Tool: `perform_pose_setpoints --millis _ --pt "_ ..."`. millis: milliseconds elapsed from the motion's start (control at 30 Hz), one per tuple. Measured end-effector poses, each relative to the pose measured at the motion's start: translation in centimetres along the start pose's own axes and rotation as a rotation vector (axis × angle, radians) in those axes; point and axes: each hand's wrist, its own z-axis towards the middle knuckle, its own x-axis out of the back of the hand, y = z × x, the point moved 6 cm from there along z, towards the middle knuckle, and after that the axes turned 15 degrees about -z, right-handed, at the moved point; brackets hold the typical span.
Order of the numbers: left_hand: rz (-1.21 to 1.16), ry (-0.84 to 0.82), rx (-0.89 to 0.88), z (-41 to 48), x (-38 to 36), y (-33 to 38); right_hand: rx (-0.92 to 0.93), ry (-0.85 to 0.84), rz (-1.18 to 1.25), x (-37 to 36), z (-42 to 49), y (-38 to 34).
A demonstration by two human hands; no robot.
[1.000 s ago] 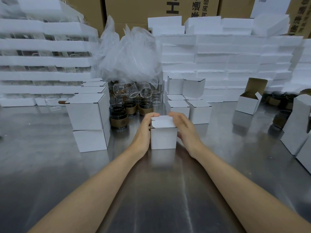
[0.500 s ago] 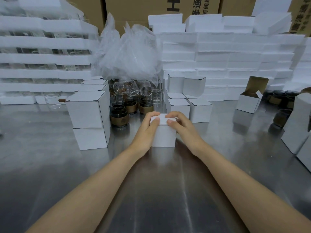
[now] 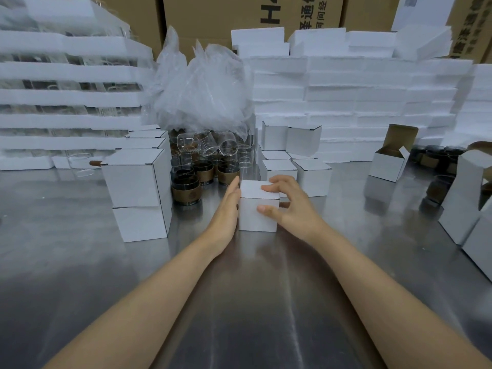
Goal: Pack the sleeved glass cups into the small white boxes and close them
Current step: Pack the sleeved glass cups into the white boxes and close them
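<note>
While both forearms reach over the steel tabletop [image 3: 80, 262], the small white box [image 3: 253, 219] stands closed at the centre, between the two hands. The left hand [image 3: 226, 209] lies flat against its left wall, the grip spread with straight fingers. The right hand [image 3: 292, 209] pinches the box, fingers on the lid and thumb on the front wall. At 11 o'clock, sleeved glass cups [image 3: 186, 189] stand beside a stack of closed boxes [image 3: 137, 182]. At 2 o'clock stands an open box [image 3: 387, 166]. Farther back are what seems a crumpled plastic bag [image 3: 202, 94] and foam trays [image 3: 346, 102].
</note>
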Motion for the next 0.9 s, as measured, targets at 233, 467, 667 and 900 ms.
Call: perform_pose_setpoints --millis 233,467,667,900 --pt "-0.075 0.164 0.071 0.6 1.2 -0.2 -0.129 0.155 -0.267 3.6 -0.5 3.6" --pt "0.014 0.262 0.007 0.1 1.9 0.0 -0.181 0.215 -0.309 4.0 -0.6 3.9" --pt "0.106 0.471 -0.047 -0.2 3.5 0.8 -0.011 0.378 -0.548 4.4 -0.7 -0.1" --pt "0.112 0.529 -0.015 -0.4 4.0 0.9 0.244 -0.045 -0.525 -4.6 -1.6 -5.3"
